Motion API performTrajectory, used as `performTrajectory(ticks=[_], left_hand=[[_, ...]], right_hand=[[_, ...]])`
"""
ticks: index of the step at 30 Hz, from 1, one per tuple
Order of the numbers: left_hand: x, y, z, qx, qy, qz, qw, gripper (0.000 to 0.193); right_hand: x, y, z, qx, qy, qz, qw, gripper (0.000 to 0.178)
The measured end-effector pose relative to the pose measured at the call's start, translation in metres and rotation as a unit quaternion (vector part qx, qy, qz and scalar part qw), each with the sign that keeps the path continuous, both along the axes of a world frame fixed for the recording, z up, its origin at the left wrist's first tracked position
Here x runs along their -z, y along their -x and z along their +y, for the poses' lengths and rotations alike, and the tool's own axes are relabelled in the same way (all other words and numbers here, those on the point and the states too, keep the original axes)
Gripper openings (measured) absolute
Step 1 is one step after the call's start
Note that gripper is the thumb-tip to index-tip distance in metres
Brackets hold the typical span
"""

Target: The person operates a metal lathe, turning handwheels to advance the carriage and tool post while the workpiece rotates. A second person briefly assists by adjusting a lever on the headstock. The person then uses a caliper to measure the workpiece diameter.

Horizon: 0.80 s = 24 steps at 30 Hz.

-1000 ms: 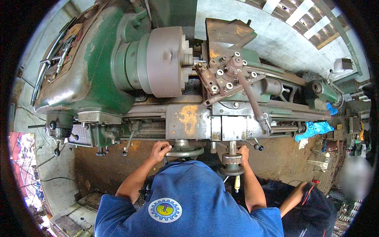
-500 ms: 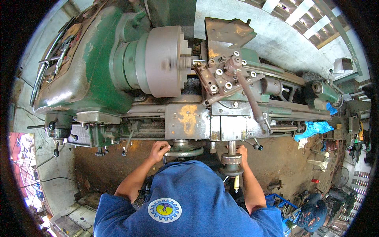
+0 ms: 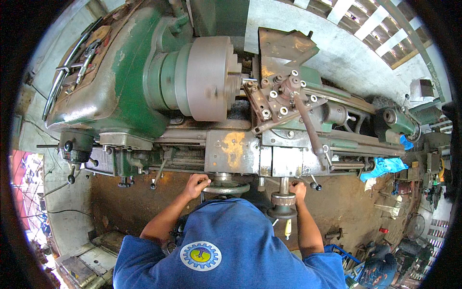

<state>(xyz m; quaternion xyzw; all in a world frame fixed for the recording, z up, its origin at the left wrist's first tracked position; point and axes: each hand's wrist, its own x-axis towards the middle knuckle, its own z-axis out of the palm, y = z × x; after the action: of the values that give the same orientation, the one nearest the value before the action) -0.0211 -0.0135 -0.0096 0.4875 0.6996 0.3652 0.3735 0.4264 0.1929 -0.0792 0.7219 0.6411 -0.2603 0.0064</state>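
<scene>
In front of me stands a green metal lathe. My left hand (image 3: 198, 186) is closed at the left rim of the carriage handwheel (image 3: 226, 189), its fingers bunched against the wheel. My right hand (image 3: 298, 191) is curled beside the cross-slide shaft, just right of the cross-slide dial (image 3: 283, 198); what its fingers hold is hidden. Below the dial hangs a pale yellow crank handle (image 3: 288, 229), untouched. The large chuck (image 3: 208, 78) looks smeared, as if turning. Close to its jaws, the tool post (image 3: 288, 86) carries a cutting tool and a long clamp lever (image 3: 310, 125).
Wrenches and other tools lie on the headstock top (image 3: 91, 58). The tailstock (image 3: 397, 120) stands at the bed's right end, near a blue cloth (image 3: 387, 166). Control levers (image 3: 70, 178) stick out at lower left. A person (image 3: 380, 265) is at the lower right.
The whole lathe sits slightly lower and farther right in the picture. Both hands keep nearly the same places at the handwheel and the cross-slide shaft.
</scene>
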Motion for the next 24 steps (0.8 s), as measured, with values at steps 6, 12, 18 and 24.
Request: performTrajectory(ticks=[6,12,18,24], left_hand=[[-0.034,-0.017,0.008,0.074,0.133,0.096,0.984,0.054],[-0.033,-0.004,0.015,0.066,0.120,-0.009,0.990,0.049],[-0.016,-0.004,0.007,0.054,0.087,-0.011,0.995,0.044],[-0.003,-0.001,0.008,0.052,0.054,-0.022,0.997,0.041]], right_hand=[[-0.003,0.002,-0.007,0.022,-0.025,0.038,0.999,0.039],[-0.026,0.005,-0.013,0.031,-0.045,0.120,0.991,0.039],[-0.039,0.009,-0.021,0.059,-0.050,0.187,0.979,0.040],[-0.036,0.005,-0.026,0.070,-0.083,0.229,0.967,0.051]])
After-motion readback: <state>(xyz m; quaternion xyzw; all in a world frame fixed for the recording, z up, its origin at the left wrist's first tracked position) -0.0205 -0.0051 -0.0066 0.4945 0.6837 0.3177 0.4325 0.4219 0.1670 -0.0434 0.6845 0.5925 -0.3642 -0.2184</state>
